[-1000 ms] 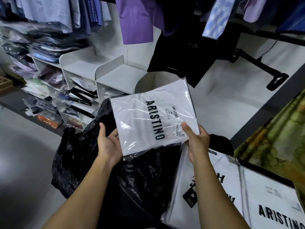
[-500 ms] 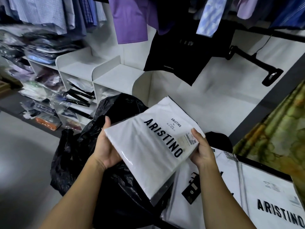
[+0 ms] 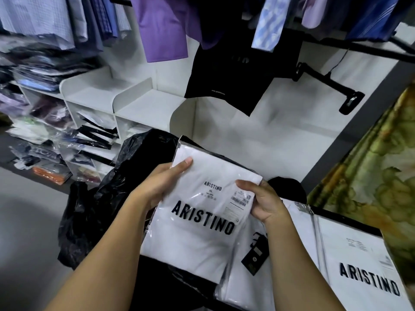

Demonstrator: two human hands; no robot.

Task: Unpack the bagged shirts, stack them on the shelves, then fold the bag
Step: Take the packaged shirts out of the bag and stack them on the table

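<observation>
Mid-unpack: left hand (image 3: 161, 185) and right hand (image 3: 267, 202) grip, fingers clamped, white plastic-wrapped ARISTINO shirt pack (image 3: 202, 212) over crumpled black plastic bag (image 3: 94, 212); white shelf cubbies (image 3: 143, 106) unstacked, bag unfolded.

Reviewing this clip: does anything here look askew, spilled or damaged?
Yes. In the lower compartments of the white cubby shelves, clear-bagged shirts slump at angles and jut past the front edge. An orange bagged packet lies loose below them. The white ARISTINO shirt packet gripped by the left hand and right hand looks intact.
</observation>
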